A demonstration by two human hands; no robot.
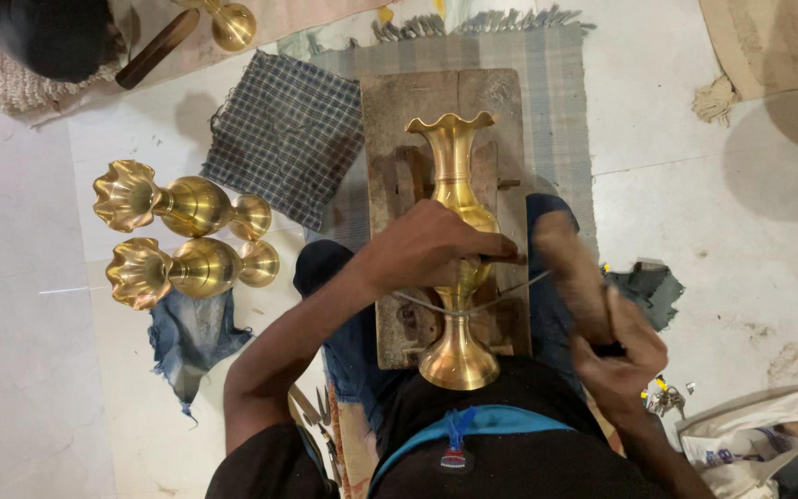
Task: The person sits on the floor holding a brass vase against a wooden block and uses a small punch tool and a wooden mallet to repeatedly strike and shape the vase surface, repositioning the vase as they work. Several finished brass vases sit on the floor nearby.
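Brass vase (454,185): polished, gold-coloured, with a scalloped flared mouth, slim neck, bulbous body and flared foot. It lies lengthwise on a worn wooden board (399,120), mouth pointing away from the person, foot nearest the torso. A thin metal wire (510,288) crosses the narrow waist above the foot. The middle of the body is hidden.
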